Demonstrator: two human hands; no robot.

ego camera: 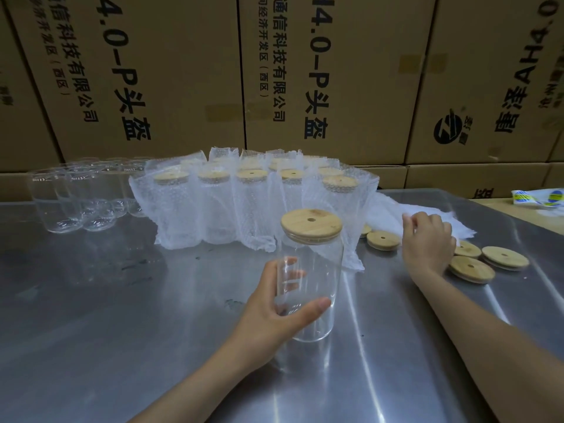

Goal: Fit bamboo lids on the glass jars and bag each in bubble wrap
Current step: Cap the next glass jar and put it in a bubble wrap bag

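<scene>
One clear cylindrical glass jar (309,288) stands upright on the brushed steel table (122,346), near the middle of the view. A round bamboo lid with a small centre hole (311,225) sits on the jar's mouth, tilted slightly.

Left hand (274,306): wrapped round the lower half of the jar, thumb across the near face, fingers visible through the glass on the far side.

Right hand (427,242): to the right of the jar, apart from it, palm down over the edge of a flat stack of white bubble-wrap bags (387,212). Fingers curled toward the wrap; whether they actually pinch a bag cannot be told.

Behind the jar: a block of lidded jars already in bubble-wrap bags (244,203), standing upright in rows, bamboo tops showing through the open bag mouths.

Left of that block, further from the jar: a cluster of empty clear glass jars without lids (76,196), upright.

Right of the jar, beyond and beside the right hand: several loose bamboo lids (471,268) lying flat on the table, some overlapping.

Far behind the jar: a wall of brown cardboard cartons with black printed characters (183,71). At the far right table edge, a crumpled white wrapper with blue and yellow print (537,198).
</scene>
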